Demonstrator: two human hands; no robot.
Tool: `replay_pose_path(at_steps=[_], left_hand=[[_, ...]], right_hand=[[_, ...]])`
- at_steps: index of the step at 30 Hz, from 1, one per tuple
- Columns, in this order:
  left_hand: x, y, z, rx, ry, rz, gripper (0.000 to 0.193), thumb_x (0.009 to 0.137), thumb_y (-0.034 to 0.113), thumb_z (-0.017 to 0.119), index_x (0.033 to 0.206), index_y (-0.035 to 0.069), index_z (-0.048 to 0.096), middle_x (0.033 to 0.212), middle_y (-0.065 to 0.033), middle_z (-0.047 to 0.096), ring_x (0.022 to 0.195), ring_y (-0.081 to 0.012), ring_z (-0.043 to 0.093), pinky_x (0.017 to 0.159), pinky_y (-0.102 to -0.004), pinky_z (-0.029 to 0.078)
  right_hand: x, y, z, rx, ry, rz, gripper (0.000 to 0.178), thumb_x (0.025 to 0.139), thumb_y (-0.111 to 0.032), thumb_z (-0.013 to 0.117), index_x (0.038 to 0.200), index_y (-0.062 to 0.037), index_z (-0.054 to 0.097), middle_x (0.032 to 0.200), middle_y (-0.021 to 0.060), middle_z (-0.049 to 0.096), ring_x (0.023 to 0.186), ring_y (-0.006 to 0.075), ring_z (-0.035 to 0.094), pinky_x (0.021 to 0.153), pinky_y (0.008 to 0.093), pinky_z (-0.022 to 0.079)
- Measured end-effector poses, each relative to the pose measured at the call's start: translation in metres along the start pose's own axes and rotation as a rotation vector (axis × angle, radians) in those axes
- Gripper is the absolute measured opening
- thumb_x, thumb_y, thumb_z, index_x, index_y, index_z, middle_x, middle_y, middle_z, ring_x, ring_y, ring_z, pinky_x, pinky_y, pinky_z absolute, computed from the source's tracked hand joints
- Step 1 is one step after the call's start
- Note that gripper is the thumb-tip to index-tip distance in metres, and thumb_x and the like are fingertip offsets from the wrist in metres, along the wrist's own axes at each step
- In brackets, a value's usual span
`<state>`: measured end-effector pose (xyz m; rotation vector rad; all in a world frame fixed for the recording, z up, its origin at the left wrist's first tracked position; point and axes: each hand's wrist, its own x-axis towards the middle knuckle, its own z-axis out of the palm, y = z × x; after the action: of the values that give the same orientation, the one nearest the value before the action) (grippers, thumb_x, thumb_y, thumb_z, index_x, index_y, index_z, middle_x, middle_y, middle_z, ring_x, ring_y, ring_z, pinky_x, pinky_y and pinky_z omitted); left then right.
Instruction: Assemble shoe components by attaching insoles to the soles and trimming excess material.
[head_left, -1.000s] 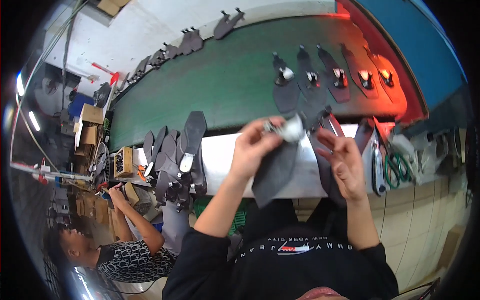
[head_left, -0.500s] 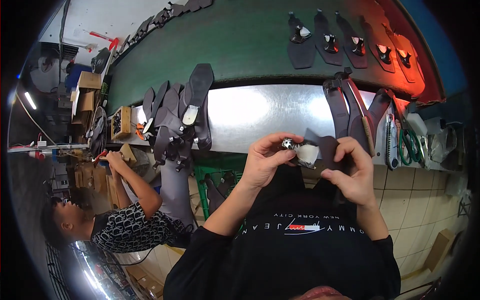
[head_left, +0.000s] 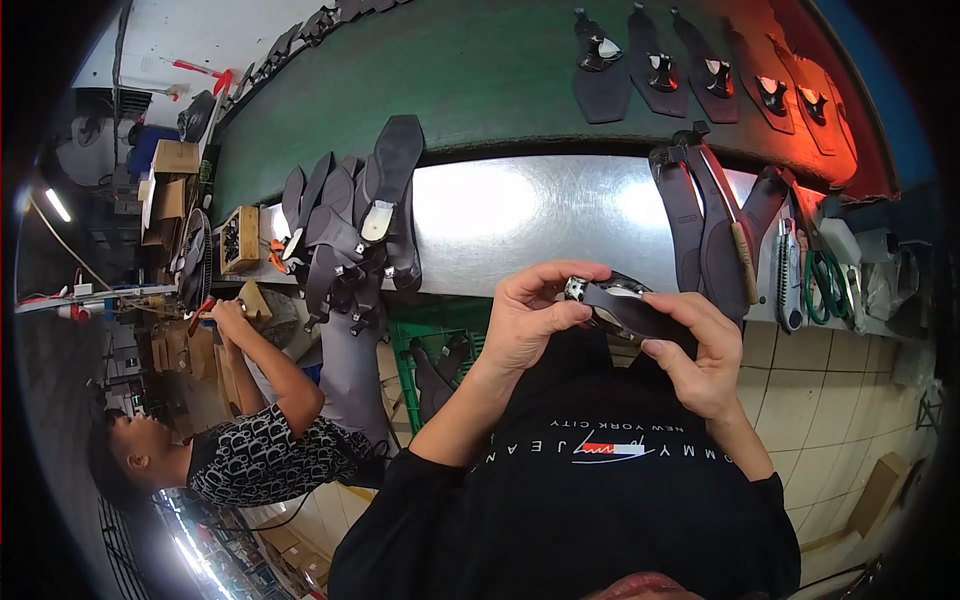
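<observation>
In front of my chest, both hands hold a dark sandal sole (head_left: 632,312) with a pale patch and a shiny silvery piece at its left end. My left hand (head_left: 525,320) pinches that left end between thumb and fingers. My right hand (head_left: 705,355) grips the other end, fingers on top and thumb below; part of the sole is hidden behind it. Beyond my right hand, dark soles (head_left: 712,240) lie on the metal ledge (head_left: 530,215). A heap of similar sandal soles (head_left: 340,235) rests on the ledge to the left.
Green-handled scissors (head_left: 826,285) and a utility knife (head_left: 789,290) lie at the ledge's right end. Sandal soles with straps (head_left: 660,75) line the green belt (head_left: 480,90). A green crate (head_left: 400,345) stands below the ledge. At left, a co-worker (head_left: 270,440) holds a red-handled tool (head_left: 200,315).
The sandal sole has been tilted between my hands, so its pale patch now shows as a narrower strip. My right fingers have shifted left over its top.
</observation>
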<state>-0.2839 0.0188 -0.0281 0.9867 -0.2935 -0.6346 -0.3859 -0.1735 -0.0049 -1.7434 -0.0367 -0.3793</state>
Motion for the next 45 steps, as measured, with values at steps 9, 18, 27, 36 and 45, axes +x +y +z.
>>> replay_pose_path(at_steps=[9,18,27,36,45], left_hand=[[-0.001,0.001,0.0,0.03,0.008,-0.023,0.034,0.076,-0.004,0.069,0.109,-0.003,0.063,0.113,-0.0144,0.064,0.088,-0.0124,0.063,0.071,-0.022,0.052],[-0.002,0.005,0.003,0.205,-0.015,0.076,0.033,0.076,-0.007,0.067,0.109,-0.004,0.065,0.115,-0.0179,0.062,0.097,-0.0188,0.063,0.078,-0.0242,0.052],[0.002,0.001,-0.005,0.381,-0.192,0.216,0.041,0.071,-0.013,0.059,0.11,-0.002,0.066,0.125,-0.025,0.056,0.109,-0.0255,0.06,0.086,-0.0272,0.05],[-0.002,0.01,0.004,0.448,-0.244,0.163,0.043,0.07,-0.016,0.051,0.107,-0.003,0.067,0.119,-0.0239,0.06,0.106,-0.0221,0.061,0.084,-0.0252,0.049],[-0.003,0.004,0.018,0.421,-0.081,-0.099,0.048,0.085,-0.01,0.04,0.131,0.0,0.049,0.139,-0.0176,0.044,0.113,-0.0218,0.056,0.077,-0.0273,0.057]], right_hand=[[0.002,0.0,-0.001,-0.019,-0.018,0.001,0.039,0.069,0.004,0.069,0.108,0.0007,0.065,0.093,0.0136,0.065,0.083,0.0227,0.063,0.076,0.0293,0.049],[0.008,-0.008,-0.002,-0.154,-0.044,-0.094,0.04,0.068,0.003,0.069,0.108,0.0002,0.065,0.086,0.013,0.063,0.076,0.0243,0.062,0.067,0.0311,0.048],[0.013,-0.016,-0.005,-0.358,-0.096,-0.19,0.042,0.065,-0.001,0.071,0.107,-0.0018,0.064,0.082,0.011,0.058,0.072,0.027,0.059,0.064,0.034,0.049],[0.01,-0.014,-0.002,-0.437,-0.119,-0.236,0.04,0.067,-0.002,0.07,0.107,-0.0008,0.063,0.08,0.009,0.055,0.07,0.0252,0.057,0.061,0.033,0.047],[0.011,0.015,0.0,-0.164,-0.099,0.009,0.03,0.072,-0.002,0.068,0.102,-0.0007,0.063,0.078,0.0105,0.059,0.069,0.026,0.058,0.062,0.0343,0.046]])
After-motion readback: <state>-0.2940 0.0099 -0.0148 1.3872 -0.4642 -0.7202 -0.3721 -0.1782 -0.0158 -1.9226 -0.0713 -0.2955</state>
